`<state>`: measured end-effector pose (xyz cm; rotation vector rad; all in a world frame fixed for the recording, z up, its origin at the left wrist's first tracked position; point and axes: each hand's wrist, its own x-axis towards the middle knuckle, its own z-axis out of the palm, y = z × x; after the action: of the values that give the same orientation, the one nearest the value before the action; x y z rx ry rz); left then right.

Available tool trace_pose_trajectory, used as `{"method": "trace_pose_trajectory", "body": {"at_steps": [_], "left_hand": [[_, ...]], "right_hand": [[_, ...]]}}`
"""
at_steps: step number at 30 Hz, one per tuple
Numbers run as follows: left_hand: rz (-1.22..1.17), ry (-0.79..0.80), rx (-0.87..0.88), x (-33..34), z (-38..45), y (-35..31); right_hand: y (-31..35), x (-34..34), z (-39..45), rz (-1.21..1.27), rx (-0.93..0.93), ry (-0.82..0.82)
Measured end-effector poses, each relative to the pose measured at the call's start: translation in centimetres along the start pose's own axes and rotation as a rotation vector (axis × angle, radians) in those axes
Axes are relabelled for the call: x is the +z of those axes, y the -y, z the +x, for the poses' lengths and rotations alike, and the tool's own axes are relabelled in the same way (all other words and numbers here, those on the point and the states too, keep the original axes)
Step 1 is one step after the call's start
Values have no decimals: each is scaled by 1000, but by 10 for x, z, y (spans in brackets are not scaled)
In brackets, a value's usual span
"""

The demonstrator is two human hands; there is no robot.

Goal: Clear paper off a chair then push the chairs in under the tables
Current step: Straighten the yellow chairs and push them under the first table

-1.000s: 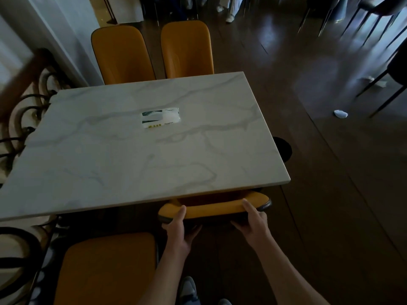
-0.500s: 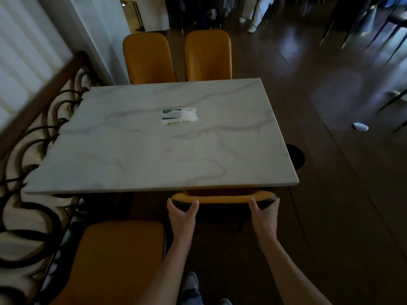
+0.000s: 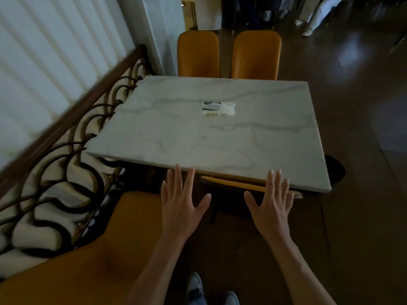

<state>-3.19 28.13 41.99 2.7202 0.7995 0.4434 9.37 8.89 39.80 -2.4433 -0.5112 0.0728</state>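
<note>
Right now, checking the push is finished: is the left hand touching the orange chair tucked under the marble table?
Apart. The head view shows the left hand open, with dark floor between it and the orange chair.

I log: surface white marble, grey veins; chairs mustard-orange; floor dark brown; railing black scrollwork.

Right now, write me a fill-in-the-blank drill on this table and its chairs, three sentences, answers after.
1. Both hands, the left hand and the right hand, have their fingers ____.
2. The small packet lies on the ____ table.
3. On the table's far side stand ____ orange chairs, one beside the other.

Missing words: spread open; marble; two
</note>
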Motion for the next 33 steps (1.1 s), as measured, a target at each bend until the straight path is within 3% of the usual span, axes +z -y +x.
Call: {"method": "trace_pose_trajectory", "body": {"at_steps": [14, 24, 33], "left_hand": [[50, -306, -420, -120, -104, 154], [159, -490, -891, -218, -295, 303], [161, -592, -1115, -263, -406, 369]], "right_hand": [[206, 91, -58, 86, -461, 325], [397, 196, -223, 118, -950, 649], [484, 259, -340, 117, -1238, 782]]}}
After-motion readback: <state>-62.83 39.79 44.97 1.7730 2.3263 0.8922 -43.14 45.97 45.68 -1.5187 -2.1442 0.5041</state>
